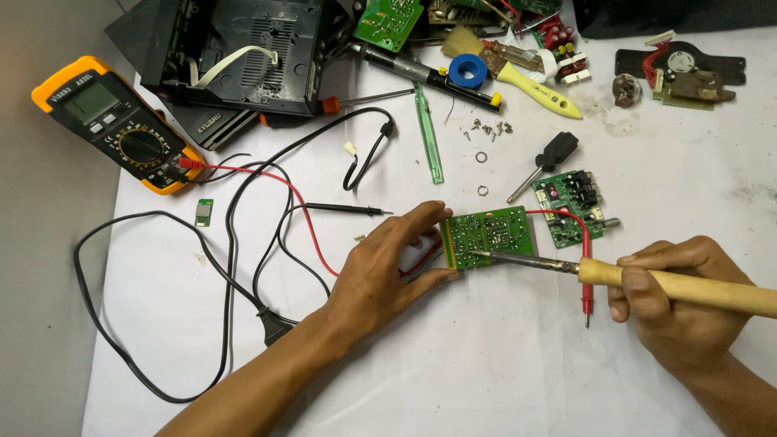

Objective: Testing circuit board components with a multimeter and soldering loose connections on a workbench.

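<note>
The left hand [380, 271] pinches the green circuit board [490, 236] at its left edge. The right hand [676, 303] grips a wooden-handled soldering iron [647, 279], its tip touching the board between both hands.

Bare sheet [486, 364] below; cables [243, 243] left; small board [568, 207] crowds behind.

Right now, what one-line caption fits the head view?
Left hand steadies a green circuit board while the right hand touches a wooden-handled soldering iron to it, multimeter nearby.
</note>
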